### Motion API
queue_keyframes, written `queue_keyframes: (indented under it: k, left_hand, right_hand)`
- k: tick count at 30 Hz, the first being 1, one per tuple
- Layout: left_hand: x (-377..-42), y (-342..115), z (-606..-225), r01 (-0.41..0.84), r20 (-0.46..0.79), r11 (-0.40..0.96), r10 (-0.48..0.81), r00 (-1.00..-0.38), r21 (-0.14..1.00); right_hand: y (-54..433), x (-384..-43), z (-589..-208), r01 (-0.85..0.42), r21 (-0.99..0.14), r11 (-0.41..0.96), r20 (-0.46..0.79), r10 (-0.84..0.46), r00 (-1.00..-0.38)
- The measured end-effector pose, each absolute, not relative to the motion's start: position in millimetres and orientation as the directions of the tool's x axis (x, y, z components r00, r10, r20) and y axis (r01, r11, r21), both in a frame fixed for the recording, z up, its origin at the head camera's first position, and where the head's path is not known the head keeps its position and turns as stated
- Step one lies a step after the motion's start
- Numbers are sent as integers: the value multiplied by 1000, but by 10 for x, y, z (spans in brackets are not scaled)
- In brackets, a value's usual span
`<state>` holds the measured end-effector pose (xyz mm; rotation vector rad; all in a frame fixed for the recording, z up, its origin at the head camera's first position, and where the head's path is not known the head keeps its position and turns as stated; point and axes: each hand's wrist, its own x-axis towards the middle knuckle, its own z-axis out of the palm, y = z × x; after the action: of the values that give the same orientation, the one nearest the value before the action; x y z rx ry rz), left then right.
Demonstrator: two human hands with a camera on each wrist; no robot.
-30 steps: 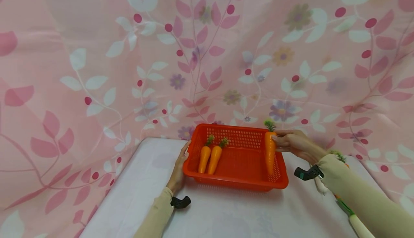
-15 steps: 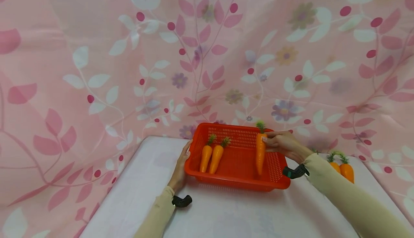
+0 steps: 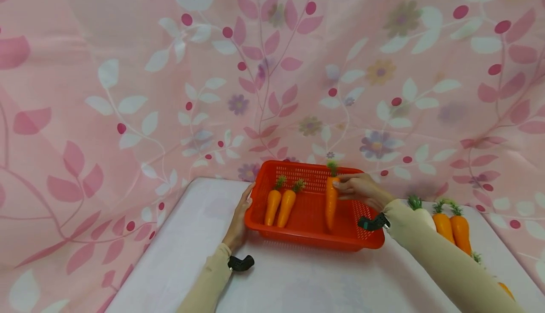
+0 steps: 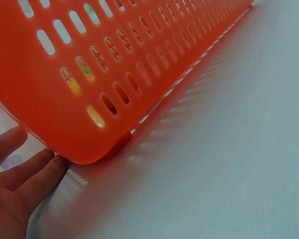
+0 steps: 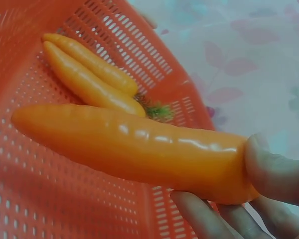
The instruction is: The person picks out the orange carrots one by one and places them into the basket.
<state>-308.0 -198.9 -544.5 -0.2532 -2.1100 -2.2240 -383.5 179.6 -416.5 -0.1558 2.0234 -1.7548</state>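
Note:
My right hand [image 3: 362,189] pinches an orange carrot [image 3: 330,204] near its leafy end, thumb on one side and fingers on the other. The carrot points tip down over the middle-right of a red plastic basket [image 3: 315,243]. In the right wrist view its smooth, shiny body [image 5: 134,147] crosses above the basket floor. Two more carrots, a left one [image 3: 272,206] and a right one [image 3: 286,208], lie side by side in the basket's left part, tops toward the back. My left hand [image 3: 238,218] rests against the basket's left end, its extended fingers [image 4: 42,177] at the lower outer wall.
Right of the basket, two carrots [image 3: 461,232] and a white radish [image 3: 426,218] with green tops lie on the white table [image 3: 298,284]. My right sleeve partly covers more vegetables there. A pink floral curtain [image 3: 272,76] hangs behind the table.
My right hand has carried the carrot leftward from the basket's right end toward its middle. More vegetables show beside my right sleeve. The left hand stays at the basket.

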Motion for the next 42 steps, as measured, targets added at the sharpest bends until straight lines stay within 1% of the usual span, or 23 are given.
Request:
queue_keyframes:
  k: [9,18,20,23,28,34,42]
  left_hand:
    - [-3082,-1993,-5444,161,164,-53,72,-984,986]
    - [-3074,-1983,-5435,162,169,-89,74,-983,983]
    - [-3076,-1981,-5435,162,169,-91,76,-983,983]
    - [-3078,-1976,-5436,160,167,-93,76,-983,983]
    - [-3071,-1961,-5426,164,172,-101,69,-983,981]
    - [-3058,-1946,-5429,160,168,-106,73,-983,981]
    - [-3055,-1964,-5416,161,168,-93,65,-984,983]
  right_hand:
    - [1610,-3886,-4306,213,-957,195,-272,-364,-891]
    - [1448,-3946,-4423,226,-952,205,-287,-349,-892]
    - [1404,-3946,-4447,240,-947,216,-301,-324,-897]
    - [1353,-3925,-4466,237,-941,240,-308,-323,-895]
    - [1270,-3909,-4516,235,-944,234,-304,-331,-893]
    - [1223,-3948,-4627,264,-933,244,-333,-314,-889]
    - [1201,-4029,-4646,273,-920,281,-355,-300,-885]
